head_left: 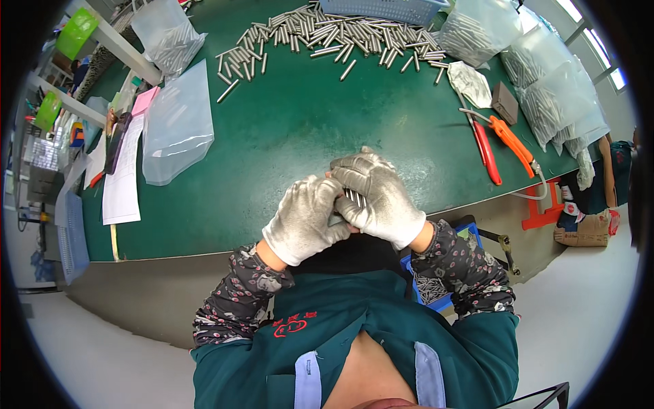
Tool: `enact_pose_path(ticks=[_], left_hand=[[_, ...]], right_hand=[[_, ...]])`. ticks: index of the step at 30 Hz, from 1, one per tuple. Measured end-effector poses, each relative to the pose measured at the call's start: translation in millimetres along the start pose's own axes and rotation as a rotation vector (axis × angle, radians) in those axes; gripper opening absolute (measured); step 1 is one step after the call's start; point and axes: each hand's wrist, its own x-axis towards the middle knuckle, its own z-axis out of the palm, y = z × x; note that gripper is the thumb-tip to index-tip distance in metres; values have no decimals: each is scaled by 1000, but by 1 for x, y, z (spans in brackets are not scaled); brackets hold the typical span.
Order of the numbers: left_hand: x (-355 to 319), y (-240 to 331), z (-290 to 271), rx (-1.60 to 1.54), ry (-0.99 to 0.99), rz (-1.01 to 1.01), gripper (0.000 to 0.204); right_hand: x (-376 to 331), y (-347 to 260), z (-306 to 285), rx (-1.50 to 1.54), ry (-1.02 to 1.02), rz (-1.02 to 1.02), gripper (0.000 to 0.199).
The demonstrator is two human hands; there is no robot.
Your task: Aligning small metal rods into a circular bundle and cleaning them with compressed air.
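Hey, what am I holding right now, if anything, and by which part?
Several short metal pins, cupped between your gloved left hand and right hand. Their middles show; the gloves hide the rest, so exact grip points can't be told.

White-gloved hands [304, 218]: two
Cylindrical silver metal pins [348, 70]: too many to count
Translucent plastic bags of pins [470, 34]: at least four
Red-handled metal tool [486, 154]: one
Orange air gun [511, 142]: one
Brown rectangular block [505, 103]: one
Crumpled white cloth [470, 85]: one
Bright green plastic containers [77, 33]: two
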Motion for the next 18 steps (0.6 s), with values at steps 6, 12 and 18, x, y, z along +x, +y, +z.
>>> enact_pose_path(ticks=[6,12,18], left_hand=[[-24,5,-6,-146,245,31,35],[-68,27,25,-1094,-421,-464,55],[-40,47,62,-2377,-76,-539,80]], right_hand=[[4,0,-4,-4,-157,-1,22],[-6,-4,-1,-13,-129,-46,14],[-28,-29,0,50,-142,9,17]])
